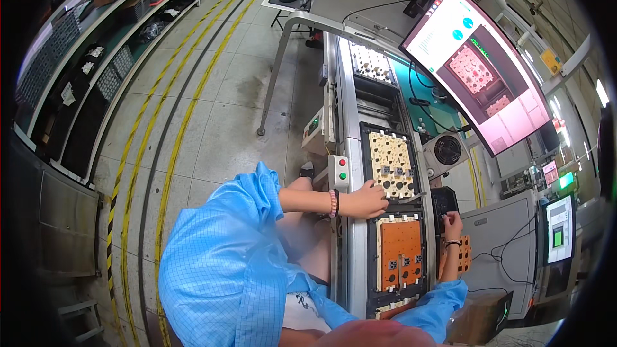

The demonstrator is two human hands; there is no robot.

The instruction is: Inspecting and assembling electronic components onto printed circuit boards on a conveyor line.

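My left hand is closed, its fingertips bunched at the near left corner of a cream board in a black carrier frame. Whatever sits between those fingers is too small to make out. The cream board carries dark round parts and a row of small grey square parts. Over by a black bin, right of the conveyor, my right hand is closed with fingers pinched; any small thing in them cannot be made out. Nearer me lies an orange board in a second carrier, with several grey square parts.
The conveyor rail runs away from me. Left of it is a button box with red and green buttons. A large monitor hangs at the right, above a fan unit. Another orange plate lies beside my right forearm. Shelves stand far left.
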